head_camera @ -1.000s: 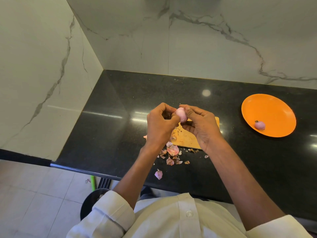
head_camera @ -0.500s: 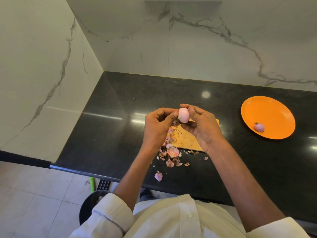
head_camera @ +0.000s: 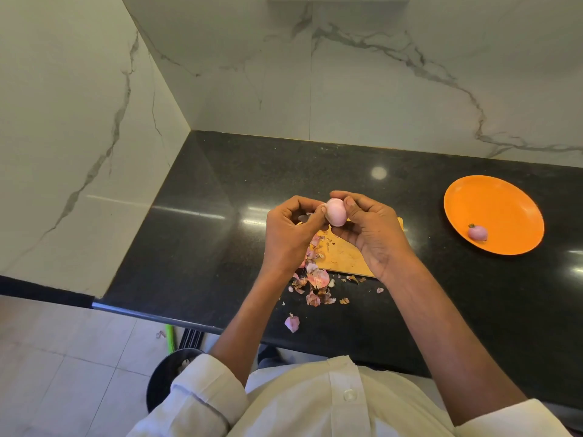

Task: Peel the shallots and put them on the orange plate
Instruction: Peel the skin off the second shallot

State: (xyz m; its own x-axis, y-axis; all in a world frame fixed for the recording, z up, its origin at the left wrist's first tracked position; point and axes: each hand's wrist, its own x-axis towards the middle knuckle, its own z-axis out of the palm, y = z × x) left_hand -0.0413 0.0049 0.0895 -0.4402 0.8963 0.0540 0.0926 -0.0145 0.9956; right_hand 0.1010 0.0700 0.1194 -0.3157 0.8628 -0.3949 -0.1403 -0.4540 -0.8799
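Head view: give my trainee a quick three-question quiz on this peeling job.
1. True or false: the orange plate holds one peeled shallot.
2. What lies under both hands? A) wooden board B) bowl
3. Fill in: the left hand and right hand hold a ____.

Key: 1 true; 2 A; 3 shallot.

Place: home kitchen corner.
Evidence: black granite counter (head_camera: 220,216) under marble-look wall tiles (head_camera: 347,89); wooden cutting board (head_camera: 342,257) and orange plate (head_camera: 492,203) on the counter.
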